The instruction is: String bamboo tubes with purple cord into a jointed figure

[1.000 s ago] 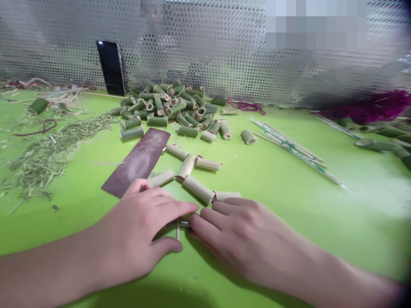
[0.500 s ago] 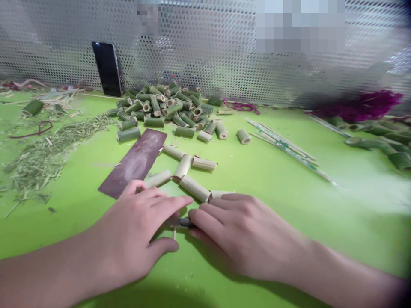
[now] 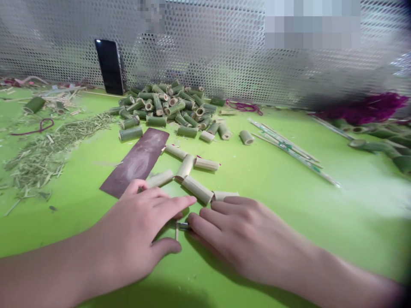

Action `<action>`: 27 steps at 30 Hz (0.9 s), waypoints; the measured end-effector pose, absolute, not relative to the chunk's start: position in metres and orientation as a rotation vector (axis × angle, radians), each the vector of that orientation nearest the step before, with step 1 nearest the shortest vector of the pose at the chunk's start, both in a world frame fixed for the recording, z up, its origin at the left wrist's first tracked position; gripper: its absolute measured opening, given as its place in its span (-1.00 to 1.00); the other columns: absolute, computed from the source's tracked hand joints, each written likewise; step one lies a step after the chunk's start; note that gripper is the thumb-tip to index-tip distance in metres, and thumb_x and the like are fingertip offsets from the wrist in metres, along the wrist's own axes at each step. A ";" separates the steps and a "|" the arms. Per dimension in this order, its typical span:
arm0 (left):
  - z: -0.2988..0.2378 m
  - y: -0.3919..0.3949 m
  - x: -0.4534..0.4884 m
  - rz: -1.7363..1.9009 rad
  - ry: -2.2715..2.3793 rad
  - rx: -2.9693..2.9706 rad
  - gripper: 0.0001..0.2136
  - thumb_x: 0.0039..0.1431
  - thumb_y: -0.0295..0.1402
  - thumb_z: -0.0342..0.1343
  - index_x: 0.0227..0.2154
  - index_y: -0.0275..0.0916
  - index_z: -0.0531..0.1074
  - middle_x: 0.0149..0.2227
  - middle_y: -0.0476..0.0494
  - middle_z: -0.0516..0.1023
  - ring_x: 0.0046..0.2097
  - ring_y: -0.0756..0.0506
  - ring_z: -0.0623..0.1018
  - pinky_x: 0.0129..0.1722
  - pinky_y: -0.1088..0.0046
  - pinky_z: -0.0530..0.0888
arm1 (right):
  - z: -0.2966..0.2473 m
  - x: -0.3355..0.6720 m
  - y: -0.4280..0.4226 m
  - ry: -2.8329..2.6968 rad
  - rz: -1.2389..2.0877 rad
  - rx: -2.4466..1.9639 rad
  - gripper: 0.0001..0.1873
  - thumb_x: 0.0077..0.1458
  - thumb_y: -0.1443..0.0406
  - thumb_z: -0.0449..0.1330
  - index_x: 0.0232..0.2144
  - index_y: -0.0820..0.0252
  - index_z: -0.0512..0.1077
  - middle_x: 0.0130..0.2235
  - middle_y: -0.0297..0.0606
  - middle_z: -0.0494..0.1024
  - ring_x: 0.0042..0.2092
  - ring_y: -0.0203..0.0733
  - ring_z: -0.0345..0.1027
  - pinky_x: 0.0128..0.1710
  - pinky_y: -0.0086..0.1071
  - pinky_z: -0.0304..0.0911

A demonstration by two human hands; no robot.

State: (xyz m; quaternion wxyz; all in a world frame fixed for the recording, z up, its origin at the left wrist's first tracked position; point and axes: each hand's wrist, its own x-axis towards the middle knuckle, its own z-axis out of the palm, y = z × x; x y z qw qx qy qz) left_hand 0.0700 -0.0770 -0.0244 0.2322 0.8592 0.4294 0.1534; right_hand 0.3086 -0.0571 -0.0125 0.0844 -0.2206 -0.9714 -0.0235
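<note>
left hand (image 3: 128,237) and right hand (image 3: 244,241) low on a lime-green work surface (image 3: 321,239), fingers narrowly apart either side of a short grey metal piece (image 3: 183,225); any grip cannot be told. close, low fingertips favour steady control.

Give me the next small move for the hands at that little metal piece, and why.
Probably close a firm pinch on the small metal piece with the left hand and right hand: it lies between them, right fingertips at its end, a thin bamboo sliver beside it; no clear grip shows.
</note>
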 end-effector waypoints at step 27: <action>-0.020 -0.070 0.067 0.427 1.121 2.350 -0.51 0.24 -0.19 0.29 0.23 0.06 0.43 0.03 -0.13 0.66 0.09 -0.32 0.56 0.10 -0.05 0.41 | 0.037 0.420 0.029 -2.626 -0.263 -1.865 -0.70 0.39 0.18 0.03 -0.28 0.21 0.46 -0.47 -0.24 0.55 -0.52 -0.23 0.35 -0.54 -0.37 0.06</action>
